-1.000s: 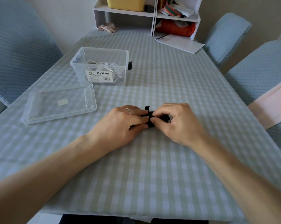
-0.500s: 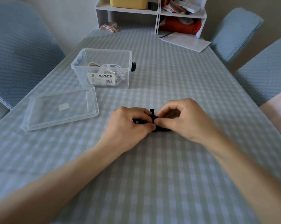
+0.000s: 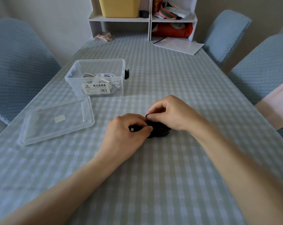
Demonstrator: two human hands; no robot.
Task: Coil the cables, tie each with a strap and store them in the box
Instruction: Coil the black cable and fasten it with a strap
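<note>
A coiled black cable [image 3: 160, 131] lies on the checked tablecloth [image 3: 153, 176] in the middle of the table. My left hand [image 3: 126, 137] grips its left side, fingers curled over the coil. My right hand [image 3: 171, 112] pinches a thin black strap [image 3: 147, 115] at the top of the coil between thumb and forefinger. Much of the coil is hidden under both hands. The clear plastic box [image 3: 75, 69] stands open at the back left and holds white cables [image 3: 103, 78] that are coiled and tied.
The box's clear lid [image 3: 56, 120] lies flat in front of the box. A white shelf unit [image 3: 144, 20] and a sheet of paper [image 3: 178, 45] sit at the table's far end. Blue-covered chairs [image 3: 15, 62] stand on both sides.
The camera tipped up a little, so hands and coil sit lower in view. My right hand lifted the strap end above the coil while the left kept its grip.
</note>
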